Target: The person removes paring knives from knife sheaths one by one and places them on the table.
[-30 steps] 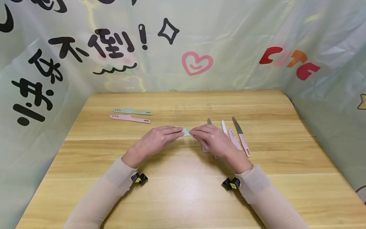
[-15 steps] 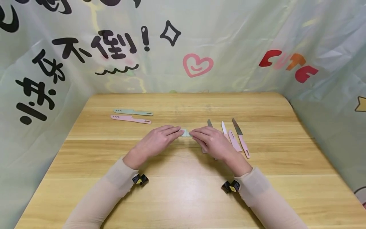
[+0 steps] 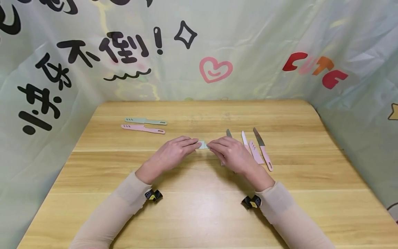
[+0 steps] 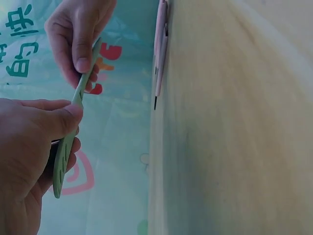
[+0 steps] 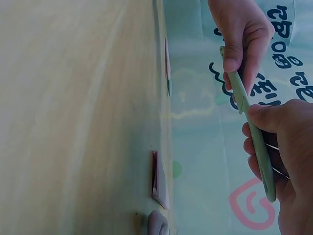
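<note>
The left hand (image 3: 174,152) pinches the cover (image 4: 64,152) of a green knife (image 3: 202,145) between thumb and fingers, and the right hand (image 3: 231,152) grips its handle (image 5: 260,147) the same way. The knife is held up off the desk (image 3: 199,207), lying crosswise between the two hands, with the seam between cover and handle showing in the right wrist view.

Partly hidden by the right hand is a knife with a grey blade (image 3: 228,132). Just to its right are a knife with a white blade (image 3: 244,137), a loose pink cover (image 3: 255,152) and a pink-handled knife with a dark blade (image 3: 259,137). Well apart, on the far left of the desk, a covered green knife (image 3: 145,121) lies just behind a covered pink one (image 3: 143,129). A pale printed sheet (image 3: 255,34) hangs around the desk.
</note>
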Action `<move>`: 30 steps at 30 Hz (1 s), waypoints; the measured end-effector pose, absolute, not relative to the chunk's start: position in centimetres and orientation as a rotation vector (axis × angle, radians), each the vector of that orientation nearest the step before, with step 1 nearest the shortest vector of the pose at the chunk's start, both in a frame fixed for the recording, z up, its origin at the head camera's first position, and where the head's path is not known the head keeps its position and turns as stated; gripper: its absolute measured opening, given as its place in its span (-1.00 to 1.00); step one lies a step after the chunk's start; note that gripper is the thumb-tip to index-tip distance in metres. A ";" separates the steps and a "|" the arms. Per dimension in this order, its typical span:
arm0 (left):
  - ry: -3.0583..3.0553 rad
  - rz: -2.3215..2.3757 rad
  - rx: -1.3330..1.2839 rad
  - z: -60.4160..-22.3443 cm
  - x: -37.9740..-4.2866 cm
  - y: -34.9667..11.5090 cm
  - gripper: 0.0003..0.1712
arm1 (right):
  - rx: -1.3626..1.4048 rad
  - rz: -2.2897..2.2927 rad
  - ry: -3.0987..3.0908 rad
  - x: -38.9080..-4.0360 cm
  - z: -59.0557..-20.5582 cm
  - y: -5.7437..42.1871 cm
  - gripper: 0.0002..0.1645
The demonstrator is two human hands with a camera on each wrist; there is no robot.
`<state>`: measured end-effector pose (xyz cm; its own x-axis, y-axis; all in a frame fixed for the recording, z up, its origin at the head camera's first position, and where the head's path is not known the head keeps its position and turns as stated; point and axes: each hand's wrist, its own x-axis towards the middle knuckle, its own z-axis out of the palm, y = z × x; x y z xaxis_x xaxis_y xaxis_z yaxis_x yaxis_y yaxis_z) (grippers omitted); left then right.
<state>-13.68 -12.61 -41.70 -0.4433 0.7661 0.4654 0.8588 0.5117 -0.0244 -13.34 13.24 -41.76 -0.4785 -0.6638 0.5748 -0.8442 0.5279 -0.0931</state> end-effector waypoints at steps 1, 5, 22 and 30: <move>-2.332 -0.306 -1.340 -41.7 -13.7 -12.6 -0.60 | 1.230 0.501 -2.296 -13.4 -41.7 13.3 -0.75; -2.325 -0.327 -1.342 -41.7 -13.8 -12.4 -0.61 | 1.257 0.468 -2.305 -13.5 -41.5 13.5 -0.72; -2.343 -0.366 -1.287 -41.5 -14.0 -12.6 -0.60 | 1.300 0.400 -2.295 -13.7 -41.5 14.0 -0.59; -2.326 -0.473 -1.307 -41.6 -14.1 -12.7 -0.59 | 1.351 0.477 -2.202 -13.9 -41.6 14.3 -0.53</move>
<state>-14.10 -12.69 -41.57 -0.4639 0.7170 0.5203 0.8632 0.4978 0.0838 -13.91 14.32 -41.55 -0.3755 -0.7170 0.5872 -0.8958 0.4434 -0.0314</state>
